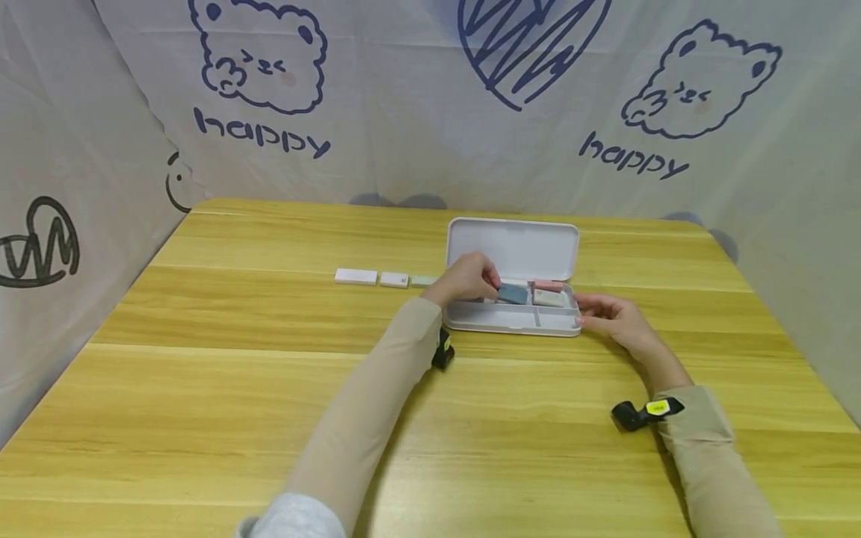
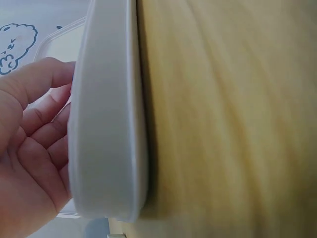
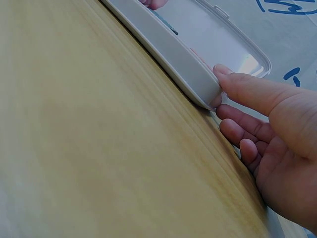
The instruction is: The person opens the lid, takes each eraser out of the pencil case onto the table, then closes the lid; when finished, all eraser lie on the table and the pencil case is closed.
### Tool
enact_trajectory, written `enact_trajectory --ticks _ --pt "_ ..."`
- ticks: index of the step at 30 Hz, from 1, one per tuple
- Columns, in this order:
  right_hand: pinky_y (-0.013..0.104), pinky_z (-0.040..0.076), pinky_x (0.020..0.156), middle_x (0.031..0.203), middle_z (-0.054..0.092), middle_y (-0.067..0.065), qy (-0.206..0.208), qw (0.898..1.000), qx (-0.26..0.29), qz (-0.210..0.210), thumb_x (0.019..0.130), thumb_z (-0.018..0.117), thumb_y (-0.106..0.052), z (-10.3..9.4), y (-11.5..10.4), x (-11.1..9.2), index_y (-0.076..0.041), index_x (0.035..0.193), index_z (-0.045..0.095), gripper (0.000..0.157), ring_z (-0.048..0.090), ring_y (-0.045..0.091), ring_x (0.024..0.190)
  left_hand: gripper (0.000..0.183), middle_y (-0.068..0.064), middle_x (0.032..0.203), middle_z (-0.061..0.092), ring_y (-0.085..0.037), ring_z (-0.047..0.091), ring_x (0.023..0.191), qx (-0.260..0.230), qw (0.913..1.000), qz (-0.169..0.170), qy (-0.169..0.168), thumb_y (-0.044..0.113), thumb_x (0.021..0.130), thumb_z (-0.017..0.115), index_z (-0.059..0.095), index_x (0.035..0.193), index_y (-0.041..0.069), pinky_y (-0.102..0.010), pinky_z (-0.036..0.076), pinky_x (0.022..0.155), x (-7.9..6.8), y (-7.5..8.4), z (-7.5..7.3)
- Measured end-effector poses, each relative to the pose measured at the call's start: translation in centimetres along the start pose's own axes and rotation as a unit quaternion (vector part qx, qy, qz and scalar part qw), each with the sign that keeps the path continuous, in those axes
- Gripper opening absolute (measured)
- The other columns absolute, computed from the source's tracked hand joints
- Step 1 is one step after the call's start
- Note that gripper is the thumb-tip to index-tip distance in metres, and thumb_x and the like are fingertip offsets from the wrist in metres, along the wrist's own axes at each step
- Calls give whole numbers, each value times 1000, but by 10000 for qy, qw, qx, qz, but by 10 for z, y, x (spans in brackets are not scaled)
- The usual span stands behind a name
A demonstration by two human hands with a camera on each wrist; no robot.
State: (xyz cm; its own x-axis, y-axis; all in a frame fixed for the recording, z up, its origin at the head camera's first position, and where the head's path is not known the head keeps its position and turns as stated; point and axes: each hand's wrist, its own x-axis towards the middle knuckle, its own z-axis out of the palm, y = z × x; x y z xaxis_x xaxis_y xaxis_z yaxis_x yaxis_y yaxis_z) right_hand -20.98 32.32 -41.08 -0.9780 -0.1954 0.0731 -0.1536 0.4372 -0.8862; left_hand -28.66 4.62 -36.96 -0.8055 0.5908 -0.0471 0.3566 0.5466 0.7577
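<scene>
A white pencil case [image 1: 491, 326] stands with its lid up, its tray split into compartments. My left hand [image 1: 468, 276] reaches into the rear part and pinches a blue eraser-like block [image 1: 513, 294] between thumb and fingers. In the left wrist view, the case wall [image 2: 104, 114] hides the fingertips of that hand. To the block's right lie a pink block [image 1: 548, 285] and a cream-white block [image 1: 548, 299] in the case. My right hand [image 1: 622, 323] holds the case's right end; the right wrist view shows its thumb [image 3: 247, 88] at the rim, fingers curled beside the end wall.
Left of the case, a long white block [image 1: 356, 276], a shorter white block [image 1: 394, 279] and a pale green block [image 1: 421, 281] lie in a row on the wooden table [image 1: 269, 373]. The raised lid [image 1: 511, 248] stands behind the tray. A drawn-on white cloth hangs beyond.
</scene>
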Motion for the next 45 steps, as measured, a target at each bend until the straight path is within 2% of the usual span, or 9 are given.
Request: enact_trajectory --ticks 9,15,21,28,34,40,45 --pt "17 42 61 85 59 -8 16 10000 45 16 81 66 -11 0 -1 1 12 116 51 45 51 8 74 8 -2 64 58 -12 50 49 -387 9975 -545 221 6 74 71 66 77 1 -20 41 49 -3 8 1" --pt "17 42 62 85 59 -8 13 10000 -4 28 81 66 -12 0 -1 2 12 117 51 45 51 8 74 13 -4 71 62 -11 50 51 -609 9951 -739 254 3 72 72 68 85 0 -19 43 50 -4 10 2" --pt "17 42 61 84 59 -8 16 10000 -45 5 81 66 -12 0 -1 2 11 117 51 45 51 8 74 20 -5 73 62 -9 49 52 -571 9960 -675 159 4 71 73 68 90 0 -18 43 51 -2 8 4" --pt "17 41 61 85 59 -7 -13 9999 -78 73 82 66 -13 0 0 1 10 118 51 45 51 8 75 23 -3 69 58 -8 48 53 -481 9967 -636 127 3 69 75 67 90 -1 -18 43 50 -2 10 5" --pt "17 41 61 85 58 -7 -21 10000 -62 61 82 66 -13 -1 0 1 11 118 51 45 50 8 74 23 -5 70 60 -9 48 52 -293 9978 -591 103 5 69 76 67 89 -1 -18 42 50 0 11 7" --pt "17 42 60 85 59 -8 12 10000 9 21 81 66 -12 0 0 1 12 117 51 45 51 7 74 20 -4 70 58 -9 49 55 44 9994 -348 12 6 71 75 64 87 -1 -18 42 51 1 9 7" --pt "17 42 61 85 59 -8 8 10000 42 -5 81 66 -11 0 0 0 12 116 50 45 51 7 74 19 -3 68 56 -10 49 54 -28 9997 -223 44 4 71 74 63 85 -1 -18 41 51 -1 8 7"
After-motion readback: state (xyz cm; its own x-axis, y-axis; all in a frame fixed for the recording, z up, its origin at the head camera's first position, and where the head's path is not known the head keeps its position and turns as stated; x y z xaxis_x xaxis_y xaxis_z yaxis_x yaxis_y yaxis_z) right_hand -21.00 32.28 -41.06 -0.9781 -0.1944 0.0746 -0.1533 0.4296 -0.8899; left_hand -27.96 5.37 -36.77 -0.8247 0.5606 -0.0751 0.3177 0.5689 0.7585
